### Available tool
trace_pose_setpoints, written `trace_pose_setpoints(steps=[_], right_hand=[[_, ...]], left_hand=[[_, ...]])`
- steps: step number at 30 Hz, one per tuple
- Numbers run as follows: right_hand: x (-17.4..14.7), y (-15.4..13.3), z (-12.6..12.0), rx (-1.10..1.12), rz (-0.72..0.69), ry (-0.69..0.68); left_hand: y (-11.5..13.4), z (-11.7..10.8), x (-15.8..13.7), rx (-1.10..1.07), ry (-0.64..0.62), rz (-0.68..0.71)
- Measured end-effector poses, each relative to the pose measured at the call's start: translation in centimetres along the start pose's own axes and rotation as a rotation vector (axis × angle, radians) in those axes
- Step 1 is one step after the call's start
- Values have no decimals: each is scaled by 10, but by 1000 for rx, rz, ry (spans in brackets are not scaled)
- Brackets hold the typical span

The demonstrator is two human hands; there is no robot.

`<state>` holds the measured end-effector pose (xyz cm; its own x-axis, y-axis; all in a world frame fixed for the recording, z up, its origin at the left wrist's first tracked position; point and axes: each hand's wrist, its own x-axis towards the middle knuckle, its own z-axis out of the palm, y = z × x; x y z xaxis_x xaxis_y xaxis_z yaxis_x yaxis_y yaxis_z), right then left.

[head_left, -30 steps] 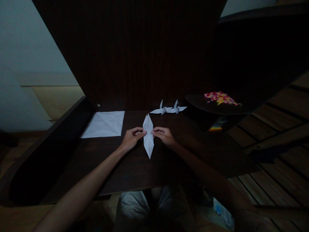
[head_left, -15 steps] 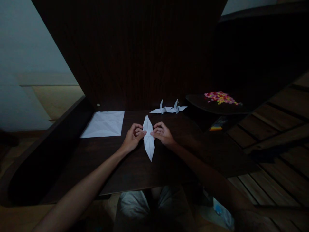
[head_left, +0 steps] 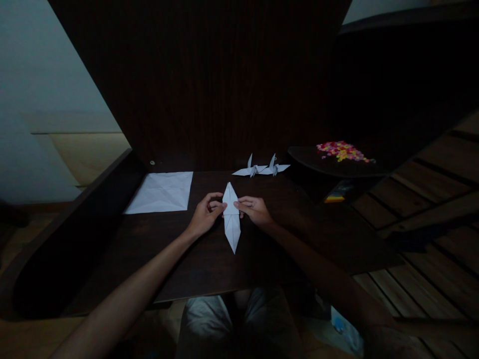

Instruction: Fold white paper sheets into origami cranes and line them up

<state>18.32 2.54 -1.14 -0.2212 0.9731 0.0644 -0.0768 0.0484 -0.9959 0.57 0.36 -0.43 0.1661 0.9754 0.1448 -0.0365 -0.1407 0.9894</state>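
Between my two hands is a folded white origami paper (head_left: 232,227), a long narrow diamond with a crease across its middle and pointed ends. My left hand (head_left: 206,213) pinches its left edge, thumb on top and fingers curled at the side. On the opposite edge, my right hand (head_left: 255,210) grips the paper with its thumb on the front face; some fingertips are hidden behind it. Beyond my hands stand two folded white paper cranes, a left crane (head_left: 250,170) and a right crane (head_left: 276,168), side by side.
A creased white paper sheet (head_left: 160,192) lies on the dark wooden desk (head_left: 149,254) to the left. Small pink, red and yellow pieces (head_left: 341,150) are heaped on a rounded shelf (head_left: 318,164) at the right. A tall dark panel (head_left: 217,89) rises behind the desk.
The folded paper has shifted slightly toward me, and its far tip sits lower in view. My right fingers have straightened a little along its edge. Both hands keep their hold.
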Motion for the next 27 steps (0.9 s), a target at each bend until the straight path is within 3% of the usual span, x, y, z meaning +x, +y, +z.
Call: trace_pose_setpoints(steps=[10, 17, 27], right_hand=[[-1, 0, 2, -51, -34, -9], [-4, -5, 2, -22, -77, -55], [-8, -10, 3, -42, 17, -209]], left_hand=[[4, -2, -3, 238, 19, 22], [6, 0, 2, 85, 58, -45], [11, 0, -4, 34, -103, -104]])
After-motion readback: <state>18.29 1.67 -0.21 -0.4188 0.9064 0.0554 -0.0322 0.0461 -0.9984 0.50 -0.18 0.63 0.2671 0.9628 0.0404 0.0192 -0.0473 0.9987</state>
